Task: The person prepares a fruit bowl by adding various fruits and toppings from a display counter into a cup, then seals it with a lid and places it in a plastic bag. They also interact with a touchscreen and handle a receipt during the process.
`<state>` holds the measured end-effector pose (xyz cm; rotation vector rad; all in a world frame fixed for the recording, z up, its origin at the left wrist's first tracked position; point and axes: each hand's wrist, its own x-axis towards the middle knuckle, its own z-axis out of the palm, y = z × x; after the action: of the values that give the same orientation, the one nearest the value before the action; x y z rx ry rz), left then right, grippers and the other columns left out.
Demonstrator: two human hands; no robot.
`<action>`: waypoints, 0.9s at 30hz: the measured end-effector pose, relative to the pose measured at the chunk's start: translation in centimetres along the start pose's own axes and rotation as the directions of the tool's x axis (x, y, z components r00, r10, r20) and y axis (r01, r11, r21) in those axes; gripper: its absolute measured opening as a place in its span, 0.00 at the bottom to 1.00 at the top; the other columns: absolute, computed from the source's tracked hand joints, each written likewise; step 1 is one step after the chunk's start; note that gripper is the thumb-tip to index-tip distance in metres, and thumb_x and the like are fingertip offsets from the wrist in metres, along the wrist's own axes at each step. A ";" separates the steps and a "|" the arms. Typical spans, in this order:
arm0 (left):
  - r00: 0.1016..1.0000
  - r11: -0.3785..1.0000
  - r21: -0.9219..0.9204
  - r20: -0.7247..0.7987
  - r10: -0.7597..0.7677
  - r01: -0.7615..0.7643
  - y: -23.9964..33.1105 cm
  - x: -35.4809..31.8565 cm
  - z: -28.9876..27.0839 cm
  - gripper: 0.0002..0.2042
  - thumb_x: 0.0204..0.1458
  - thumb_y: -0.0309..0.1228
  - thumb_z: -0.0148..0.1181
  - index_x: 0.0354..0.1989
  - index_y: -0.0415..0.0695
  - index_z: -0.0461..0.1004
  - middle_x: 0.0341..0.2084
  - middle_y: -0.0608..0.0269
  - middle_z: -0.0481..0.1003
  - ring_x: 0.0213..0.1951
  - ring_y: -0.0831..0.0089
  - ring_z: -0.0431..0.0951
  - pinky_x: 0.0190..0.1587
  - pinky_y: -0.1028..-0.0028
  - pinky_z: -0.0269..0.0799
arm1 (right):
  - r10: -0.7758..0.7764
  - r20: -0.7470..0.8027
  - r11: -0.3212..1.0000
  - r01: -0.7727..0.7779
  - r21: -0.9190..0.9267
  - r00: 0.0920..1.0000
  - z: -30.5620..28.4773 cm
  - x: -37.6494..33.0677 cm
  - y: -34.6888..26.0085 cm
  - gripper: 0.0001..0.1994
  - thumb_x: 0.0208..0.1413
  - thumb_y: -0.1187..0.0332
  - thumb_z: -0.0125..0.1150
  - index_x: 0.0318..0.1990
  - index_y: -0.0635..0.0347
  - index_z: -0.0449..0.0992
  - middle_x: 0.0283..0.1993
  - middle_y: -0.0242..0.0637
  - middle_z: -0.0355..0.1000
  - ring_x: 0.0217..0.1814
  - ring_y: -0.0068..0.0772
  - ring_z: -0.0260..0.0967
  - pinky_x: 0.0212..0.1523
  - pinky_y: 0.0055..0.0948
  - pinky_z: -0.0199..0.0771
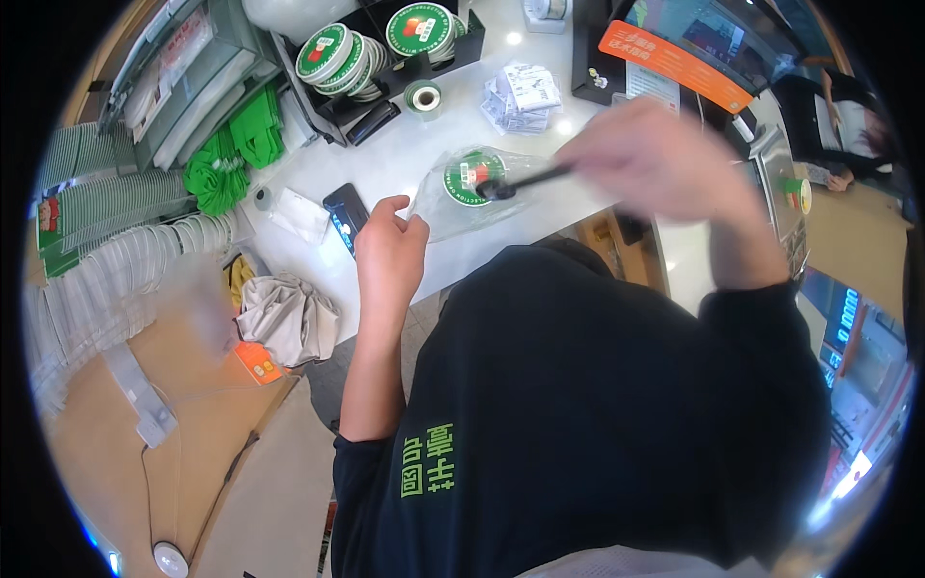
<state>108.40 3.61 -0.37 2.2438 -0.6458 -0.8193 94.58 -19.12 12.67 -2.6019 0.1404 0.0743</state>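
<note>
On the white counter lies a clear plastic bag [438, 207], with a round green, white and red label or lid [474, 176] showing on or through it. The fingers of my left hand [390, 239] are closed at the bag's left edge, pinching the film. My right hand [655, 159], smeared by motion, grips a slim black tool [535, 180] above the bag's right side. The tool's wider dark end overlaps the round label; its exact kind is unclear, and I cannot tell whether it touches the bag.
A phone [345, 214] lies left of the bag. Behind stand a tape roll [424, 98], a black stapler [373, 123], stacked papers [521, 96] and a black organizer [332, 120] with round lids. Green bags [217, 171] hang at left; a screen [718, 39] stands back right.
</note>
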 end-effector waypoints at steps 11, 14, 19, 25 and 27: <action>0.996 0.989 -0.116 0.010 0.088 -0.087 0.5 -0.5 0.6 0.17 0.50 0.27 0.57 0.48 0.32 0.74 0.18 0.60 0.74 0.22 0.77 0.71 0.27 0.74 0.68 | 0.299 0.266 0.938 -0.334 0.098 0.917 25.6 8.0 3.4 0.12 0.51 0.65 0.59 0.38 0.63 0.78 0.41 0.51 0.77 0.43 0.56 0.75 0.41 0.51 0.73; 0.997 0.988 -0.142 -0.057 0.056 -0.063 -0.1 -0.4 0.2 0.17 0.50 0.25 0.57 0.48 0.30 0.74 0.18 0.66 0.73 0.21 0.81 0.69 0.26 0.77 0.66 | 0.259 0.245 0.937 -0.305 0.172 0.934 13.9 3.7 1.8 0.11 0.52 0.64 0.58 0.39 0.62 0.77 0.39 0.52 0.76 0.42 0.54 0.75 0.43 0.51 0.73; 0.999 0.993 -0.115 -0.047 -0.010 0.004 0.6 -0.4 -0.2 0.17 0.50 0.25 0.59 0.48 0.31 0.74 0.18 0.68 0.71 0.21 0.84 0.66 0.26 0.80 0.63 | 0.548 -0.301 0.723 -0.623 -0.299 0.780 9.5 -6.3 22.1 0.09 0.50 0.73 0.54 0.39 0.59 0.77 0.45 0.49 0.72 0.48 0.50 0.73 0.43 0.44 0.76; 0.995 0.999 -0.038 -0.094 -0.031 0.027 0.2 -1.1 -0.5 0.17 0.50 0.25 0.59 0.48 0.33 0.74 0.18 0.70 0.69 0.22 0.83 0.65 0.27 0.80 0.63 | 0.638 -0.117 0.681 -0.628 -0.377 0.761 13.7 -10.3 32.7 0.07 0.54 0.69 0.54 0.38 0.60 0.74 0.41 0.49 0.73 0.46 0.52 0.73 0.44 0.46 0.74; 0.992 0.999 -0.010 -0.118 -0.041 0.040 0.8 -1.4 -0.5 0.17 0.50 0.27 0.60 0.49 0.34 0.74 0.18 0.70 0.70 0.22 0.82 0.66 0.27 0.79 0.64 | 0.604 -0.034 0.762 -0.590 -0.268 0.796 12.0 -10.1 30.8 0.07 0.57 0.67 0.53 0.38 0.60 0.73 0.37 0.48 0.74 0.43 0.52 0.73 0.42 0.45 0.72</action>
<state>107.63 4.21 1.05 2.2854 -0.5420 -0.7007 80.69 -38.46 -12.45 -2.7046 1.0105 0.4199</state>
